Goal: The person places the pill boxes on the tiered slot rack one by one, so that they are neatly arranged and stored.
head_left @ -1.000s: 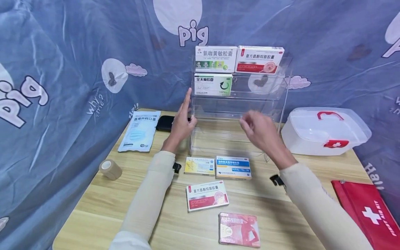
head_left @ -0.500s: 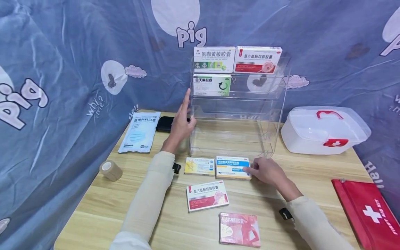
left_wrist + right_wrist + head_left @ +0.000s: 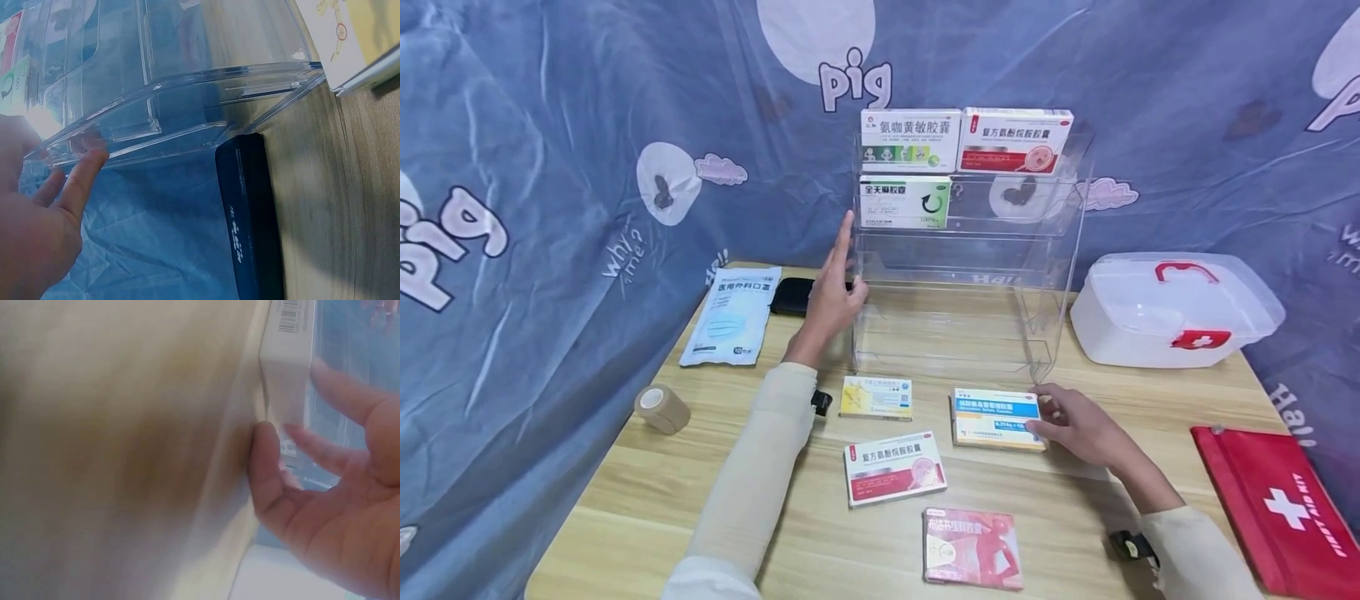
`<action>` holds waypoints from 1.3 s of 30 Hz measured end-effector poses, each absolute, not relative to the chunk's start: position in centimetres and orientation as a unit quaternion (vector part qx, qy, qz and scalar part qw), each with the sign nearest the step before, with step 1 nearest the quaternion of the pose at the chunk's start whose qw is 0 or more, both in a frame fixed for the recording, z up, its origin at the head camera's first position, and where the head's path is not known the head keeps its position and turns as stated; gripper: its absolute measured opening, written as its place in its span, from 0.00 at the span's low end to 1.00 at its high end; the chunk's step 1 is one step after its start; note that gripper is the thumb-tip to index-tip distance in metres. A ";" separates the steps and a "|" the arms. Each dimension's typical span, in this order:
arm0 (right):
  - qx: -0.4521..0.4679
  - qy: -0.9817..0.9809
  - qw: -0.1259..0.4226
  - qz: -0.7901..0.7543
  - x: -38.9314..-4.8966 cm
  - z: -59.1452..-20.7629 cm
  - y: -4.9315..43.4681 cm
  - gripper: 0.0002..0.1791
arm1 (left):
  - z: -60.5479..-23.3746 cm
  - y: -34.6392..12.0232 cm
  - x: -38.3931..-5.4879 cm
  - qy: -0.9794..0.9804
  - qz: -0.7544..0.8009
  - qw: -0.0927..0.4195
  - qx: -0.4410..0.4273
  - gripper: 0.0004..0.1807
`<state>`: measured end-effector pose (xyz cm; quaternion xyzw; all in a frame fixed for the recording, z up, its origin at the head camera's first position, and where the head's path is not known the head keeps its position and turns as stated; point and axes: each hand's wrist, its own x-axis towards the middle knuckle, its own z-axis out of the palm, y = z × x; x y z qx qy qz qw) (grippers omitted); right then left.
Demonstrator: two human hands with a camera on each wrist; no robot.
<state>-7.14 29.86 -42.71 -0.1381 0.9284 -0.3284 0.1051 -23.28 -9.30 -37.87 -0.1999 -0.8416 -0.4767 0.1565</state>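
In the head view my right hand (image 3: 1086, 427) grips the right end of a blue-and-white medicine box (image 3: 988, 421) in front of a clear acrylic rack (image 3: 958, 236). Its thumb lies over the near right corner. The right wrist view has the fingers around the end of the box (image 3: 284, 387). My left hand (image 3: 835, 296) rests with fingers extended against the rack's left side, also seen in the left wrist view. Two medicine boxes, one green-and-white (image 3: 910, 140) and one red-and-white (image 3: 1015, 142), stand on the top tier. Below them is a white-and-green box (image 3: 902, 202).
On the wooden table lie a yellow-and-white box (image 3: 876, 397), a red-and-white box (image 3: 895, 468) and a pink box (image 3: 972, 548). A mask packet (image 3: 730, 317), black case (image 3: 790, 297) and tan bandage roll (image 3: 662, 409) are left; a white first-aid box (image 3: 1150, 325) and red pouch (image 3: 1273, 508) right.
My right hand has come down from in front of the rack to the blue-and-white box and shifted it right and nearer. The left hand stays at the rack's side.
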 end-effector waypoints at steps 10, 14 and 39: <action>-0.128 0.912 0.060 -0.384 -7.5 -41.7 29.9 0.27 | -37.8 -9.3 -23.2 -0.842 -0.478 0.154 -0.199 0.56; -0.119 0.905 0.047 -0.405 -8.7 -39.0 29.9 0.29 | -37.8 -9.2 -23.1 -0.841 -0.479 0.152 -0.200 0.56; -0.068 0.929 -0.247 -0.267 -23.7 -22.4 26.1 0.28 | -37.7 -9.3 -23.2 -0.846 -0.475 0.150 -0.187 0.57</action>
